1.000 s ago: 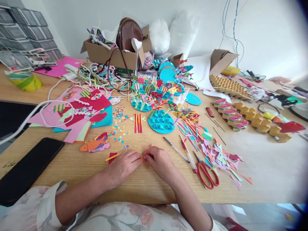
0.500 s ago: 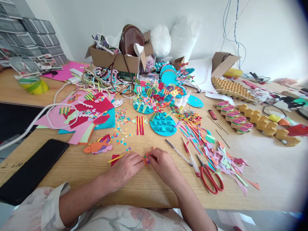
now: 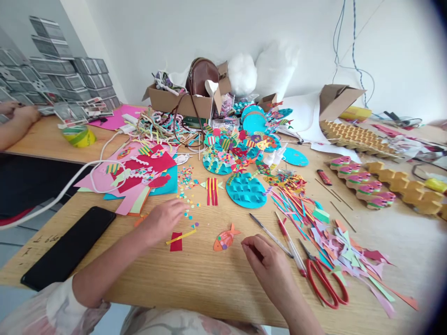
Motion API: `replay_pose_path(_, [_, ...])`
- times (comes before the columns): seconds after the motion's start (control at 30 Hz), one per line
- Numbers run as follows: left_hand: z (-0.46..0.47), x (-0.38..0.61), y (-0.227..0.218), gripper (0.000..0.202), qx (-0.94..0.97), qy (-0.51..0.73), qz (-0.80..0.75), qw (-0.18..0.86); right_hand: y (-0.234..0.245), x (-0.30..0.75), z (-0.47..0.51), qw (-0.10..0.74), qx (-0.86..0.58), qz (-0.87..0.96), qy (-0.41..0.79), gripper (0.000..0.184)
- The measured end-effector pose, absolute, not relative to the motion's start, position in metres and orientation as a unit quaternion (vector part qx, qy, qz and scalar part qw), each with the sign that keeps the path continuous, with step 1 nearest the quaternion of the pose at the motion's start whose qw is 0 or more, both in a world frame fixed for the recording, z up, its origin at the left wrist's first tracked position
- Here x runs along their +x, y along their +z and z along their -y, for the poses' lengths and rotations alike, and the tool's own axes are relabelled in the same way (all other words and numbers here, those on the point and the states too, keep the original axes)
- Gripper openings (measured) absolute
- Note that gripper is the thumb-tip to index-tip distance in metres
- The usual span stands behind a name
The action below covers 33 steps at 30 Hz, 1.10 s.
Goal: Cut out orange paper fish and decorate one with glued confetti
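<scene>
A small orange paper fish (image 3: 225,239) with coloured dots lies free on the wooden table (image 3: 195,279) between my hands. My left hand (image 3: 162,222) reaches forward, palm down and fingers stretched, its tips at the scattered paper confetti dots (image 3: 188,207); it holds nothing. My right hand (image 3: 267,263) rests on the table just right of the fish, fingers curled in, with nothing visible in them. A yellow paper strip (image 3: 181,236) and a red paper rectangle (image 3: 176,242) lie beside my left hand.
Red scissors (image 3: 324,284), two pens (image 3: 279,232) and paper scraps (image 3: 349,246) lie to the right. A black phone (image 3: 70,246) is at the left. Teal discs (image 3: 246,190), coloured paper sheets (image 3: 139,172), a cardboard box (image 3: 181,100) and egg-carton pieces (image 3: 384,181) lie beyond. Another person's hand (image 3: 19,116) shows far left.
Both hands let go of the small orange fish, which now lies on the table. My left hand moved forward to the confetti; my right hand drew back to the right. The camera turned left.
</scene>
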<state>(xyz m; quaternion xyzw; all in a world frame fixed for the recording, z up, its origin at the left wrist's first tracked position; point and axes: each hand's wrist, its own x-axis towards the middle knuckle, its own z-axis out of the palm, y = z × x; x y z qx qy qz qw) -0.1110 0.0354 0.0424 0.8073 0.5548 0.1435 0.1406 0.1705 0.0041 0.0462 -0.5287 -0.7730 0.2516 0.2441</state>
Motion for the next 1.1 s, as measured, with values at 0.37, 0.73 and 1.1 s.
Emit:
replay_pose_path(0.37, [-0.074, -0.130, 0.049, 0.017, 0.773, 0.097, -0.610, 0.144, 0.038, 0.177, 0.001, 0.223, -0.534, 0.774, 0.257, 0.020])
replay_pose_path(0.73, [-0.090, -0.128, 0.037, 0.008, 0.772, 0.040, -0.613, 0.164, 0.039, 0.175, 0.001, 0.223, -0.525, 0.778, 0.262, 0.021])
replay_pose_path(1.1, [-0.089, -0.123, 0.037, 0.012, 0.769, 0.086, -0.601, 0.201, 0.039, 0.174, -0.003, 0.211, -0.518, 0.781, 0.276, 0.020])
